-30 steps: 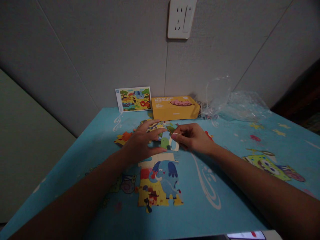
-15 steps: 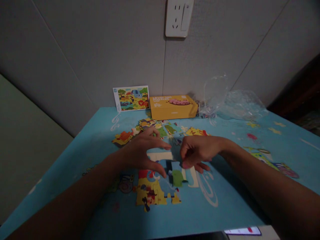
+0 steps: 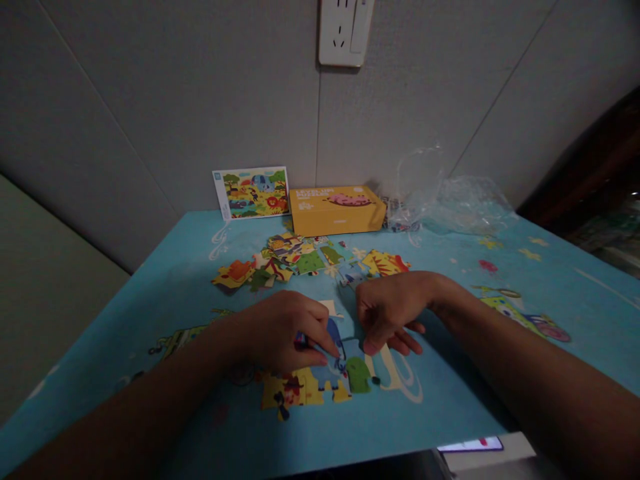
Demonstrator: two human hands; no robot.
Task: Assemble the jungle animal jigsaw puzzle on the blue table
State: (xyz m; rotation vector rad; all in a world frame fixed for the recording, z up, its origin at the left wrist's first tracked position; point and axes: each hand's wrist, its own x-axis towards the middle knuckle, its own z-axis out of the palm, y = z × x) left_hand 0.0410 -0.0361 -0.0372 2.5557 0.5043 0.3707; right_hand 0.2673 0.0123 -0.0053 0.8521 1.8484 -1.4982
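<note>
A partly joined jigsaw puzzle (image 3: 327,381) lies flat on the blue table, with an elephant and a small figure in a hat on yellow ground. My left hand (image 3: 295,330) is over its left side, thumb and forefinger drawn near each other on the elephant piece. My right hand (image 3: 393,313) pinches the upper right edge of a green-and-blue puzzle piece (image 3: 358,375), which lies against the elephant's right side. Its other fingers are curled beneath the palm. Part of the puzzle is hidden under my left hand.
Behind my hands lies a heap of loose puzzle pieces (image 3: 290,250). A picture card (image 3: 255,193) leans on the wall beside a yellow puzzle box (image 3: 337,212). Crumpled clear plastic (image 3: 470,207) sits at back right. A phone (image 3: 470,445) lies below the table's front edge.
My left hand has come down onto the puzzle, and its thumb and forefinger have drawn together. My right hand stays at the green-and-blue piece. The view has shifted slightly.
</note>
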